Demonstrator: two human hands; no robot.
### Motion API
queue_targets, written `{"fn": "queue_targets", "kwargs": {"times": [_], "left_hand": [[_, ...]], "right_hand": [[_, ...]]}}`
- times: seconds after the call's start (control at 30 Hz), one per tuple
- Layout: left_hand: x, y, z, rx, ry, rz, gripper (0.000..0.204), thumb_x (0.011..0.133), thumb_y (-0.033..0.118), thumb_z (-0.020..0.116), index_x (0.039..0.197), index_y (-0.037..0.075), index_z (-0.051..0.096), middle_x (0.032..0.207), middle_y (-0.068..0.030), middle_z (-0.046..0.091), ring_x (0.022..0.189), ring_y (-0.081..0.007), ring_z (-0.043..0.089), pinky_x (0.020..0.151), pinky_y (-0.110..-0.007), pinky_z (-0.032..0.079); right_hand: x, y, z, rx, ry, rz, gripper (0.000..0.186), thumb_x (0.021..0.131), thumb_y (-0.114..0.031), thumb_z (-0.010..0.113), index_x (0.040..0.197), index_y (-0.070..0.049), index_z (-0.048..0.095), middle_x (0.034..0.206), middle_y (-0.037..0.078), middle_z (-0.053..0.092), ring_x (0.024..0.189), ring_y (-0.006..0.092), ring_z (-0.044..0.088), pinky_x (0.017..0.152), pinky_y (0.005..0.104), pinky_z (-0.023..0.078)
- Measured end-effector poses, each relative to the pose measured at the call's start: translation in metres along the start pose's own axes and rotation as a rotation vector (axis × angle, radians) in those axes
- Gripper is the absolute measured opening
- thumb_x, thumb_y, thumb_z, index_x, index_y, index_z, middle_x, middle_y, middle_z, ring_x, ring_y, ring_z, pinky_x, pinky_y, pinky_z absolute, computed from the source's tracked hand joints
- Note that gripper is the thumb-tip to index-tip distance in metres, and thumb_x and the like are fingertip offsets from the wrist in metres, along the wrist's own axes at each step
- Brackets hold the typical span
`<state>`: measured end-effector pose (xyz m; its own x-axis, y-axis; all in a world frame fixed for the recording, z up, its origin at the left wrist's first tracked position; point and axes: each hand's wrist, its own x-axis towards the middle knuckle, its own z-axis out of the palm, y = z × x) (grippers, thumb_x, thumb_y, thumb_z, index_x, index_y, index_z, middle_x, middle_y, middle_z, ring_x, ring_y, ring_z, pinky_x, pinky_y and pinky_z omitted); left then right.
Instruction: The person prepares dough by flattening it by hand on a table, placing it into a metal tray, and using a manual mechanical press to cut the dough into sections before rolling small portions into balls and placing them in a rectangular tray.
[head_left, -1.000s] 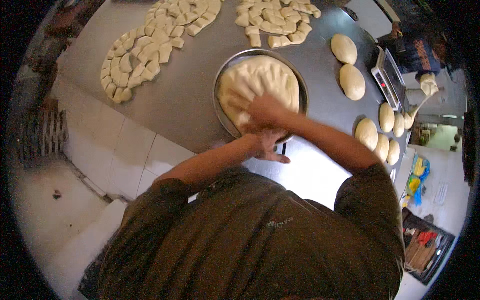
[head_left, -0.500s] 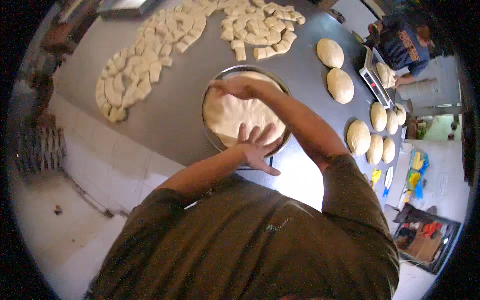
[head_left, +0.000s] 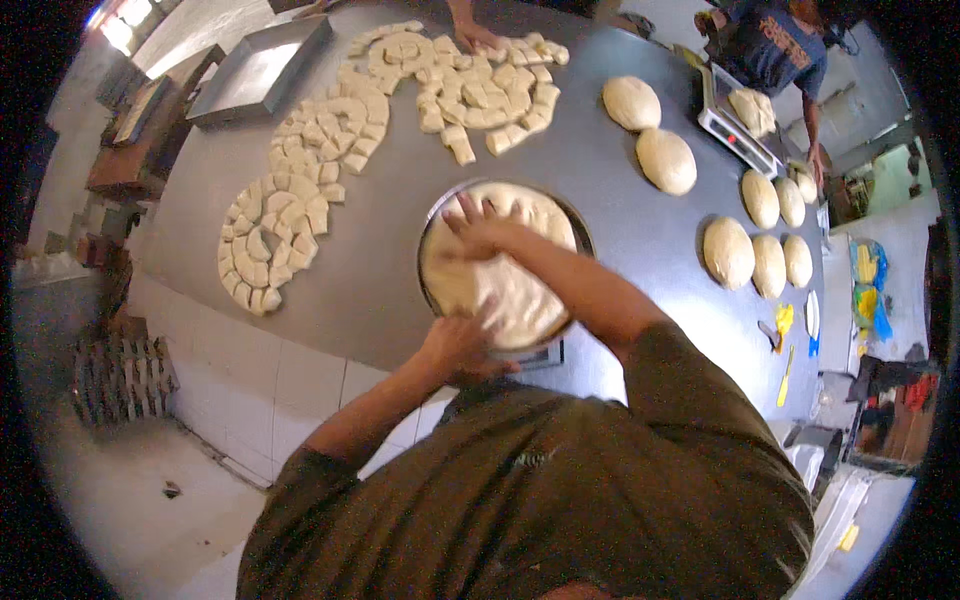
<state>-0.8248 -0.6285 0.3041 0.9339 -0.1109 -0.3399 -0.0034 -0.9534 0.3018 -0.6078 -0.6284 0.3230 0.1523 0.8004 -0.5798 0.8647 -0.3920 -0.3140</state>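
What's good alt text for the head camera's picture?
A person's right hand is spread over dough in a round pan, the left hand at its near rim; cut dough pieces lie beyond, dough balls to the right.

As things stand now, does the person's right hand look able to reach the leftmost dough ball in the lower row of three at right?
Probably yes: the right hand would first need to leave the dough in the pan, but no object shows between the pan and that dough ball.
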Motion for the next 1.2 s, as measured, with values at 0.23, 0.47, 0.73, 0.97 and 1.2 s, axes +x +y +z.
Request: {"fn": "queue_targets", "kwargs": {"times": [0.23, 0.47, 0.73, 0.97, 1.2], "left_hand": [[0.009, 0.001, 0.039, 0.048, 0.452, 0.038, 0.065, 0.082, 0.043, 0.075, 0.132, 0.004, 0.061, 0.149, -0.0267, 0.046, 0.106, -0.0408, 0.065, 0.098, -0.048, 0.052], [0.032, 0.031, 0.059, 0.048, 0.427, 0.01, 0.059, 0.09, 0.034, 0.069, 0.138, 0.002, 0.057, 0.149, -0.0296, 0.044, 0.113, -0.0447, 0.064, 0.099, -0.049, 0.053], [0.05, 0.017, 0.065, 0.125, 0.501, 0.041, 0.062, 0.088, 0.035, 0.071, 0.142, 0.009, 0.056, 0.149, -0.0267, 0.051, 0.111, -0.046, 0.066, 0.09, -0.054, 0.058], [0.028, -0.047, 0.03, 0.005, 0.602, 0.031, 0.085, 0.087, 0.056, 0.071, 0.152, 0.007, 0.045, 0.156, -0.0238, 0.044, 0.135, -0.0438, 0.05, 0.114, -0.056, 0.036], [0.023, -0.082, 0.044, -0.659, 1.057, -0.439, 0.069, 0.106, 0.035, 0.045, 0.16, -0.003, 0.026, 0.15, -0.0288, 0.049, 0.143, -0.0428, 0.043, 0.12, -0.05, 0.026]], "right_hand": [[-0.028, 0.046, 0.028, 0.142, 0.54, 0.114, 0.095, 0.099, -0.072, 0.038, 0.157, 0.003, 0.033, 0.167, 0.028, 0.017, 0.156, 0.0466, 0.01, 0.124, 0.0618, 0.013], [-0.02, 0.118, 0.053, 0.132, 0.456, 0.273, 0.081, 0.104, -0.067, 0.028, 0.159, -0.007, 0.024, 0.165, 0.023, 0.013, 0.152, 0.0484, 0.011, 0.122, 0.0624, 0.017], [-0.022, 0.149, 0.066, 0.283, 0.465, 0.309, 0.085, 0.103, -0.071, 0.023, 0.167, -0.015, 0.011, 0.168, 0.031, 0.006, 0.156, 0.0492, 0.003, 0.124, 0.0622, 0.012], [-0.059, 0.124, 0.048, 0.185, 0.189, 0.167, 0.067, 0.107, -0.059, 0.028, 0.151, -0.01, 0.041, 0.15, 0.028, 0.039, 0.136, 0.0486, 0.04, 0.115, 0.0562, 0.033], [-0.071, 0.026, 0.045, -0.234, -0.058, -0.04, 0.058, 0.109, -0.049, 0.034, 0.143, -0.007, 0.054, 0.144, 0.02, 0.057, 0.128, 0.0415, 0.059, 0.108, 0.0635, 0.037]]}}
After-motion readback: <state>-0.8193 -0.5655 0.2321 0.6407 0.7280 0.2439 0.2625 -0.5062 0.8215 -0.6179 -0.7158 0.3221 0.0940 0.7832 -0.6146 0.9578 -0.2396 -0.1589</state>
